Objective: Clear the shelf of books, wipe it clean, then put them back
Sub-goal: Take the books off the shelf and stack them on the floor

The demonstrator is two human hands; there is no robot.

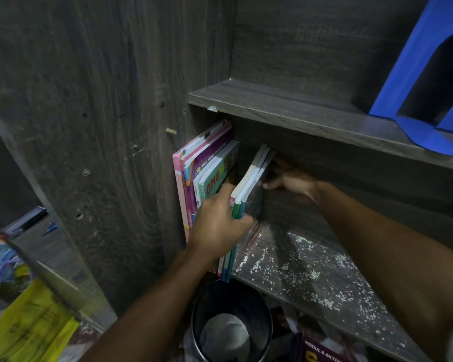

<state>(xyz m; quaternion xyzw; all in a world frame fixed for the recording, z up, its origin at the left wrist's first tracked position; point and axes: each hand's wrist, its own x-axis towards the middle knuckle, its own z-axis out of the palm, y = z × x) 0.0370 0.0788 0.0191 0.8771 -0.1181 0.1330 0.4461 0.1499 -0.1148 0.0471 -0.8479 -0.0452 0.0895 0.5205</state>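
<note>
Dusty shelf [311, 270] w/ bks [249, 184], OMG cover [217, 178]

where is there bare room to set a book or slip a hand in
Free: the speckled lower shelf right of the leaning books; the upper shelf left of the blue holder. Crowded: the left corner, upright books, left hand and right hand holding the leaning ones.
</note>
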